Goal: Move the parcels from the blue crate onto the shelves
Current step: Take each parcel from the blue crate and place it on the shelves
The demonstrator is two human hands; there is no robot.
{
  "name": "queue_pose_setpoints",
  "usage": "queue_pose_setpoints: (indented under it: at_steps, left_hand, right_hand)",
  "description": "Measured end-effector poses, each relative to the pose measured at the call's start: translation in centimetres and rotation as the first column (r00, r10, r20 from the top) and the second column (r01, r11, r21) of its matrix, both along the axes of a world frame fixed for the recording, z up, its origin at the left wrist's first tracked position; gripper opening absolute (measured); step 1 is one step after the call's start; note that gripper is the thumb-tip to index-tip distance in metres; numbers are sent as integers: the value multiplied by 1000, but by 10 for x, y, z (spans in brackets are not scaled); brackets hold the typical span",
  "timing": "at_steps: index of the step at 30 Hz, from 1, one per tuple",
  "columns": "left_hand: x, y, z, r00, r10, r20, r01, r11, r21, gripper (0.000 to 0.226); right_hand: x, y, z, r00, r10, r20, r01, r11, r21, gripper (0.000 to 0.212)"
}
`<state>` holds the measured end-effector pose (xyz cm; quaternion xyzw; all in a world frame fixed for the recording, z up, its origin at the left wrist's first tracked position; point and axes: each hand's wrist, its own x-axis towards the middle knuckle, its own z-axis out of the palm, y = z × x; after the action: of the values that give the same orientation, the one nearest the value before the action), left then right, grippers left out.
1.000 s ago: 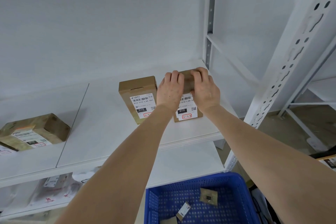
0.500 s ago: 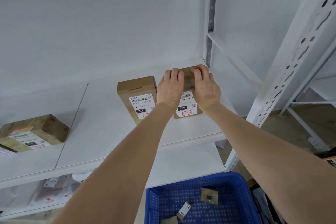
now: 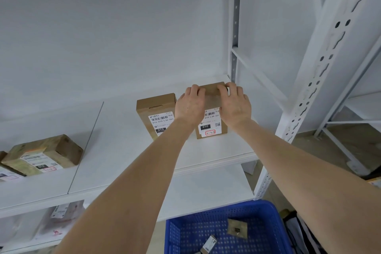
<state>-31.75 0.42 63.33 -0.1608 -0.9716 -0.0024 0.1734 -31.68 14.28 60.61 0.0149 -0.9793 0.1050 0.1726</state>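
As my left hand (image 3: 190, 106) and right hand (image 3: 235, 105) gripped the box (image 3: 210, 128) on the shelf (image 3: 123, 150), I was probably seating it; next meant letting go and reaching into the crate (image 3: 177, 233).

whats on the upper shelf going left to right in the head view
taped brown parcel → labelled box → left hand → held box → right hand → perforated white upright
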Motion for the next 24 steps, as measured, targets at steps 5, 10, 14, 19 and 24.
queue_pose_setpoints:
  at_steps: [5,10,14,19,24]
  left_hand:
    - [8,0,3,1000,16,20,-16,1000,9,54]
    - [14,-4,6,999,40,26,-40,999,6,55]
    - [26,-6,10,999,44,19,-44,999,3,54]
    - [49,-12,12,997,73,-9,-73,997,8,51]
    - [82,-22,5,994,95,-59,-94,995,12,45]
  right_hand:
    - [6,-2,6,1000,7,24,-7,1000,19,71]
    - [12,-6,10,999,17,35,-18,999,29,73]
    - [20,-8,15,999,44,24,-45,999,31,73]
    - [38,-16,17,991,112,-72,-112,994,4,56]
    - [65,-25,1,970,194,-148,-195,981,10,44]
